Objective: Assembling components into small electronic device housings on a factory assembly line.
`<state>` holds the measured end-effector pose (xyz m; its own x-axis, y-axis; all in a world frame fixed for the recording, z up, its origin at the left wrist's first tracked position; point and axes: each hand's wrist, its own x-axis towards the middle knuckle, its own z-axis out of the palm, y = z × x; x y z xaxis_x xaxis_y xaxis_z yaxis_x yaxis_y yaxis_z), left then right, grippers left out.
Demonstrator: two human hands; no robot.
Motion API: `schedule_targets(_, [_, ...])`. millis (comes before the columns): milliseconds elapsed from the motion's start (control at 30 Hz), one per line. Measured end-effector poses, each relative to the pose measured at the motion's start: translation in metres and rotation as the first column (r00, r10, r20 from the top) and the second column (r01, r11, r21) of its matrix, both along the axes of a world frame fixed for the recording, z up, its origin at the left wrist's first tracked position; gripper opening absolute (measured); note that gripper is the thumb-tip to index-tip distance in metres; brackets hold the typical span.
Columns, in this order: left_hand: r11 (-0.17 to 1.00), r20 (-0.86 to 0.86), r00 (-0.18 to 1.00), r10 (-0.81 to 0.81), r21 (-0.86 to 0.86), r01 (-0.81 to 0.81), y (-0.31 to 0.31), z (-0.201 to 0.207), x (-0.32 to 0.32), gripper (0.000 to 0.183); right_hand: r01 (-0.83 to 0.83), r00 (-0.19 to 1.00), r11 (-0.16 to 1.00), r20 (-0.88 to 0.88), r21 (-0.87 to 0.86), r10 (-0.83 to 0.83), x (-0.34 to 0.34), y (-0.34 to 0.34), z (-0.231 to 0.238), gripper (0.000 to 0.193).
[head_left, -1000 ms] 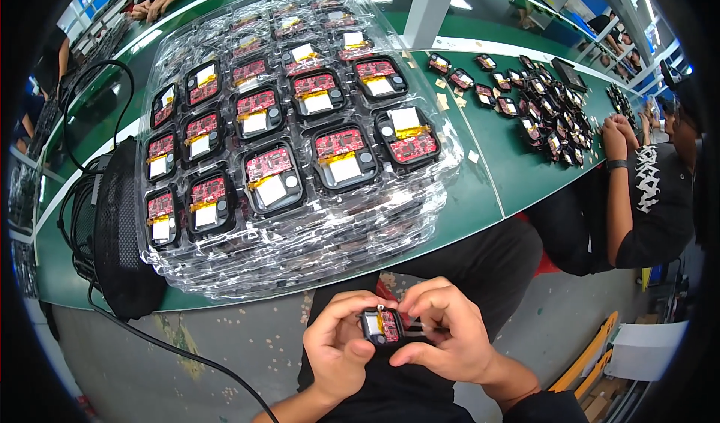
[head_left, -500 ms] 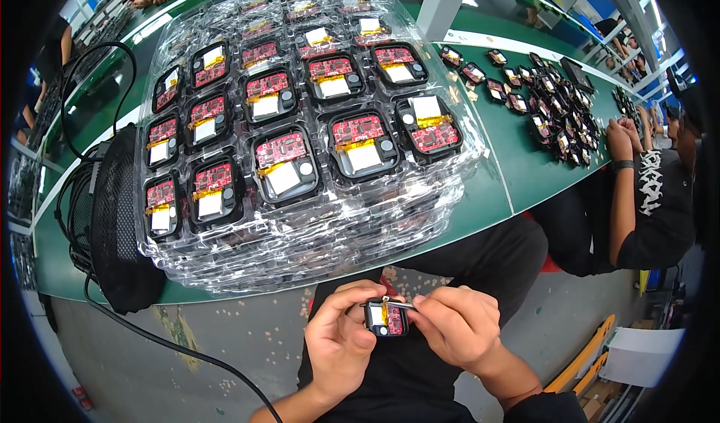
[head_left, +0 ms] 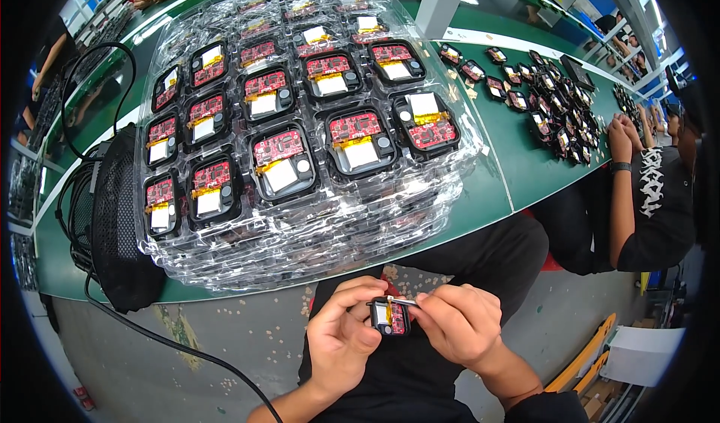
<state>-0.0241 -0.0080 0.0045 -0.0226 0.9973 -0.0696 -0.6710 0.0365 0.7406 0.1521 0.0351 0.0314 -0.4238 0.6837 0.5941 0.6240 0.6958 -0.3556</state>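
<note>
My left hand is closed on a black device housing by its side, above my lap. Inside the housing show a red circuit board, a white block and yellow tape. My right hand pinches slim silver tweezers, whose tips reach the housing's upper edge. What exactly the tips touch is too small to tell. Beyond my hands, a stack of clear plastic trays stands on the green table, and its top tray carries several similar open housings in rows.
A black mesh bag with a black cable lies left of the trays. At the right of the green table is a heap of small housings. A co-worker sits there, hands near the heap. A grey post rises behind.
The housing has shifted slightly to the right and turned a little in my left hand. The tweezers stay at its upper edge, with my right hand nearly still.
</note>
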Motion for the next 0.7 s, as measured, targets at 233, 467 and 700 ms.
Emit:
schedule_targets(233, [1.000, -0.023, 1.000, -0.007, 0.005, 0.008, -0.0005, -0.0065, -0.0038, 0.055, -0.050, 0.990, 0.985, -0.138, -0.164, 0.027, 0.0013, 0.0007, 0.0026, 0.020])
schedule_targets(467, [1.000, -0.021, 1.000, -0.020, 0.011, 0.020, -0.0017, -0.0056, -0.0033, 0.054, -0.065, 0.979, 0.939, -0.205, -0.339, -0.007, 0.0021, -0.0016, 0.0037, 0.018])
schedule_targets(700, [1.000, -0.076, 0.997, -0.010, -0.011, 0.009, -0.0023, 0.0014, -0.0049, 0.052, 0.005, 0.984, 0.964, -0.171, -0.266, -0.052, -0.0037, -0.0066, 0.0041, 0.018])
